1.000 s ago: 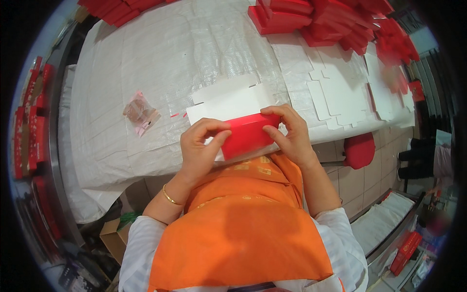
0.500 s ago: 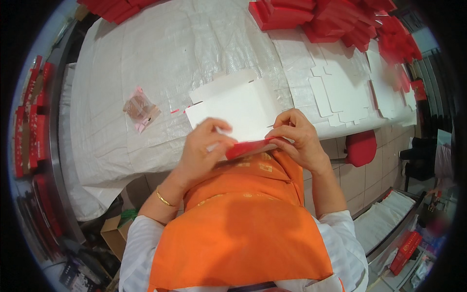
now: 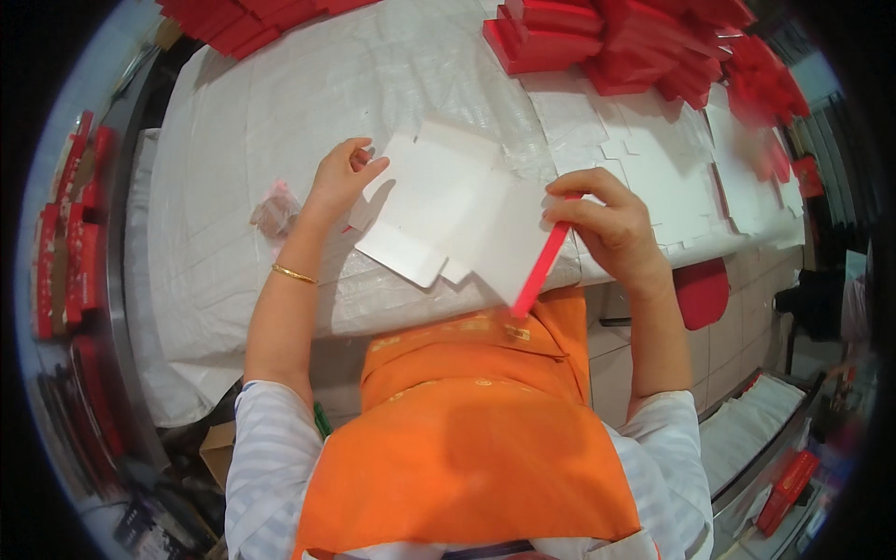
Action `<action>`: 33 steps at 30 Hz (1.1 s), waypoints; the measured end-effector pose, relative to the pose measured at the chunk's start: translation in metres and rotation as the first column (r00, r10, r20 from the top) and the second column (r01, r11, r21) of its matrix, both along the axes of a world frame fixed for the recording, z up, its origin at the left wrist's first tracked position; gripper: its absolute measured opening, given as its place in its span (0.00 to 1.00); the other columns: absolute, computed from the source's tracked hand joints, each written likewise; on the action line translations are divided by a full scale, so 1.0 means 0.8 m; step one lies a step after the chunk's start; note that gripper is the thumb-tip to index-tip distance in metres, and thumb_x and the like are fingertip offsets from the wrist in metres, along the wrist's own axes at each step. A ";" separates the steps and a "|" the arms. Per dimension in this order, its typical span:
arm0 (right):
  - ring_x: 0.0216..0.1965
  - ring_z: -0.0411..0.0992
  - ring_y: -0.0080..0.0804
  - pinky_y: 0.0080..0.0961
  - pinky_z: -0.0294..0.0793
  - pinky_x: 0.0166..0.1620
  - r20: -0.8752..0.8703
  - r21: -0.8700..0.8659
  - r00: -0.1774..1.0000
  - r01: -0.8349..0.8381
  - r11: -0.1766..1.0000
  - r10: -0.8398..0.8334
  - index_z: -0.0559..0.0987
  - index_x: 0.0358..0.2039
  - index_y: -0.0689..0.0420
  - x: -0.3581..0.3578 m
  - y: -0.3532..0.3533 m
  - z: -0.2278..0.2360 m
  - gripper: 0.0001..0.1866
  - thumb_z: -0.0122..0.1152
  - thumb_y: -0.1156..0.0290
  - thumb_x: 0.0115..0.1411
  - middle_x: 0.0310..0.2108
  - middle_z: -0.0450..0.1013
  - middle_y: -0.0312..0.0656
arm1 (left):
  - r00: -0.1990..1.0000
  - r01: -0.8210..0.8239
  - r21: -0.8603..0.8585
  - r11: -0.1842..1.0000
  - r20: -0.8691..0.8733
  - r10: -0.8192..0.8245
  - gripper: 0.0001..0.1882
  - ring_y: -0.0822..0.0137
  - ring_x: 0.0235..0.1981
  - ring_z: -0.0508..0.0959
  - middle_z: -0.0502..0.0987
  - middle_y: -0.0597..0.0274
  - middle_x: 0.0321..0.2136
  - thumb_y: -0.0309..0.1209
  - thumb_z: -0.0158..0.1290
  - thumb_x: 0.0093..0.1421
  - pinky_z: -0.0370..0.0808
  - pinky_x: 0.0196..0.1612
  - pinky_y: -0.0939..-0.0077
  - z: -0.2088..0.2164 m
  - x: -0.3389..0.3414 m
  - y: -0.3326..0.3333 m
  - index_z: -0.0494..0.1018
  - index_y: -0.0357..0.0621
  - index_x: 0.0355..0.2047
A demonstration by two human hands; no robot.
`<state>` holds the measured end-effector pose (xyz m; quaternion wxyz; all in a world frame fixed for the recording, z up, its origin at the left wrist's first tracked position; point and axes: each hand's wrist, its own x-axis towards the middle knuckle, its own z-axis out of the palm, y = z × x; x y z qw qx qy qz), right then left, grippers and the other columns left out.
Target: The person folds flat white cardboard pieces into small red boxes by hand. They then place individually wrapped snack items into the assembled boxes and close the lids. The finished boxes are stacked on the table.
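Right hand [image 3: 611, 224] pinching white card [image 3: 443, 205], left hand [image 3: 339, 179] half-open, empty, wrapped packet [image 3: 274, 216] beside, red boxes [image 3: 639, 42] beyond

The apron [image 3: 467, 467] and the red boxes [image 3: 88, 261] at far left bear print, illegible from here.

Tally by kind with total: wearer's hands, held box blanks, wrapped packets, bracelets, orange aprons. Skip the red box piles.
Hands: 2 (left hand, right hand)
White box blank with red edge, in the right hand: 1
Clear-wrapped packet: 1
Gold bracelet, left wrist: 1
Orange apron: 1
Total: 6
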<state>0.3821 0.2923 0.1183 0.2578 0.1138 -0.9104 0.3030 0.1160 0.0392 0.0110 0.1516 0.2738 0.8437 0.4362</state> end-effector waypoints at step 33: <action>0.38 0.72 0.48 0.38 0.74 0.41 0.375 0.012 0.924 0.078 0.997 -0.077 0.74 0.39 0.62 0.008 -0.090 -0.128 0.12 0.60 0.78 0.53 0.37 0.72 0.47 | 0.785 0.441 -0.097 0.892 -0.439 -0.436 0.14 0.57 0.42 0.74 0.78 0.60 0.37 0.24 0.61 0.50 0.67 0.48 0.63 0.015 0.160 -0.007 0.74 0.42 0.38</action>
